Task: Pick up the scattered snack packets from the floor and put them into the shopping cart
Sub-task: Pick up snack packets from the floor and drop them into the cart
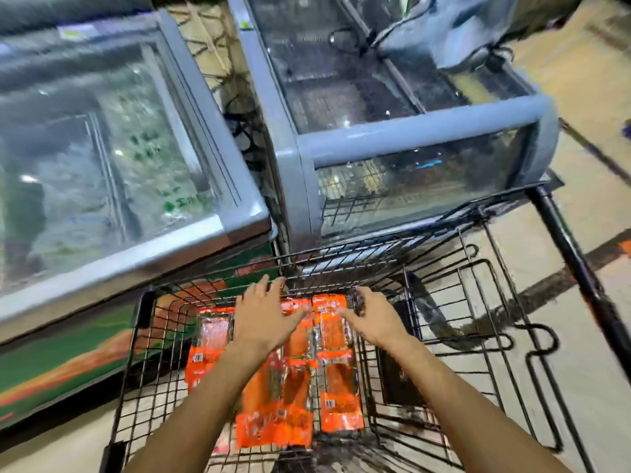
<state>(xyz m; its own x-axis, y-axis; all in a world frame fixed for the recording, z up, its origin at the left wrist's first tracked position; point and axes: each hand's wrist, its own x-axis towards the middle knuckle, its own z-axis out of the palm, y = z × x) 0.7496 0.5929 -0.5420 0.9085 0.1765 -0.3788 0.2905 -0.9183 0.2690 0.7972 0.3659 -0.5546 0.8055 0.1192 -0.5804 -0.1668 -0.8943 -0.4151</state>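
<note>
Inside the shopping cart (136,339), orange snack packets (336,367) were laid flat – at six o'clock. Both the left hand (264,315) and right hand (370,319) were held above them, fingers spread, nothing gripped – no packets were seen on the visible floor (580,80)

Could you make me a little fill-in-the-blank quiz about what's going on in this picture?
1. The snack packets are coloured ____.
2. They lie inside a black wire shopping ____.
3. Both the left hand and right hand have their fingers ____.
4. Beyond the cart stand glass-topped ____.

Missing words: orange; cart; open; freezers
</note>
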